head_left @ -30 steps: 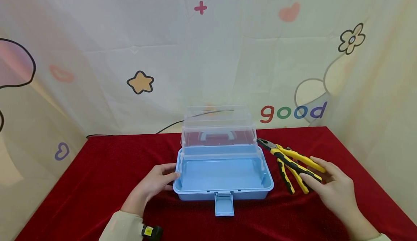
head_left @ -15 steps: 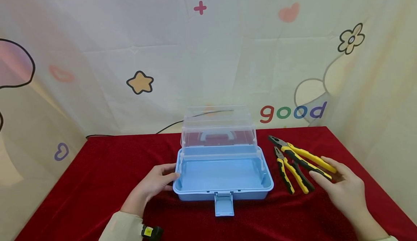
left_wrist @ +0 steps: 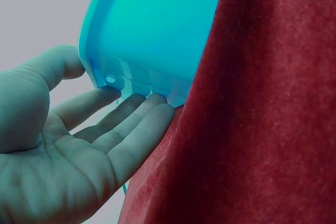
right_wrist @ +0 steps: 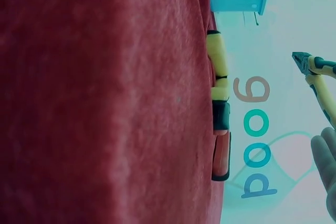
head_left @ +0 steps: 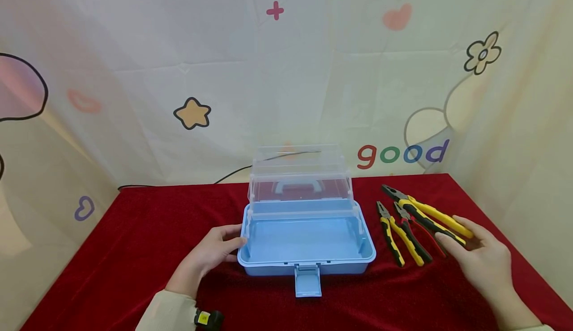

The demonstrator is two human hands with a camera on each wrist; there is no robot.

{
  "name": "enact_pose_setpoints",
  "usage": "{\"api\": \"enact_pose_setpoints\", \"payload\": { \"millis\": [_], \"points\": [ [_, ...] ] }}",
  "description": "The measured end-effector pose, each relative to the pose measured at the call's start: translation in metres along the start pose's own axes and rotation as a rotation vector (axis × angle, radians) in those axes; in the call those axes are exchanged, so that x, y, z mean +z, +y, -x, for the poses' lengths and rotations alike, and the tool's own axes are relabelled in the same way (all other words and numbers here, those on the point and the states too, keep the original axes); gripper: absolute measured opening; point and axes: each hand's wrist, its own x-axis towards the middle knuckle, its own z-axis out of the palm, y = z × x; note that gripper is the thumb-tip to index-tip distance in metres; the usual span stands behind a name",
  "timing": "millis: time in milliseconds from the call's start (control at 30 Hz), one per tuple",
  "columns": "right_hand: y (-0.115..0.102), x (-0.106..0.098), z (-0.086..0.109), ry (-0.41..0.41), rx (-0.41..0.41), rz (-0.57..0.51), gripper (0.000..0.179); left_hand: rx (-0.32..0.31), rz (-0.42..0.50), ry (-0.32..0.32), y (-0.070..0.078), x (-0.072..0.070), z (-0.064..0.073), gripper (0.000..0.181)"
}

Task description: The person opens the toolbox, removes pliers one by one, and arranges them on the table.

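A light-blue toolbox [head_left: 274, 270] stands with its clear lid [head_left: 300, 172] raised and its front latch [head_left: 308, 281] hanging down. At its left end, my left hand [head_left: 210, 252] grips the rim, thumb on top and fingers along the outer wall [left_wrist: 163, 85]. My right hand [head_left: 485, 261] holds the large yellow-and-black pliers [head_left: 408, 205] by the handles, head pointing up and left. In the right wrist view those pliers [right_wrist: 317, 80] are lifted above the table. Between toolbox and hand lie smaller yellow-and-black pliers [head_left: 391, 227] and, beside them, red-and-black pliers [head_left: 417, 245].
Dark red velvet cloth [head_left: 179, 211] covers the table. Behind it hangs a pale printed curtain [head_left: 215, 33], also on both sides. A thin black cable [head_left: 233, 173] runs along the back edge behind the toolbox.
My right hand has moved right with the large pliers, away from the toolbox. The red-and-black pliers beneath have come into fuller view. My left hand and the toolbox have stayed still.
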Motion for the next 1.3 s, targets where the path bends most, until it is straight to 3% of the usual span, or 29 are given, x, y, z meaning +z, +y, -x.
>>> {"api": "enact_pose_setpoints", "payload": {
  "millis": [433, 1067, 1300],
  "points": [
    [0.013, -0.006, -0.007, 0.029, 0.065, 0.045, 0.055, 0.005, 0.006, -0.011, 0.003, -0.001, 0.002, 0.048],
    [0.03, -0.01, -0.016, -0.046, 0.167, 0.125, 0.063, 0.002, 0.006, -0.012, 0.002, -0.001, 0.001, 0.048],
    [0.034, -0.012, -0.021, -0.101, 0.246, 0.145, 0.068, -0.002, 0.004, -0.013, 0.003, -0.001, 0.003, 0.048]
  ]
}}
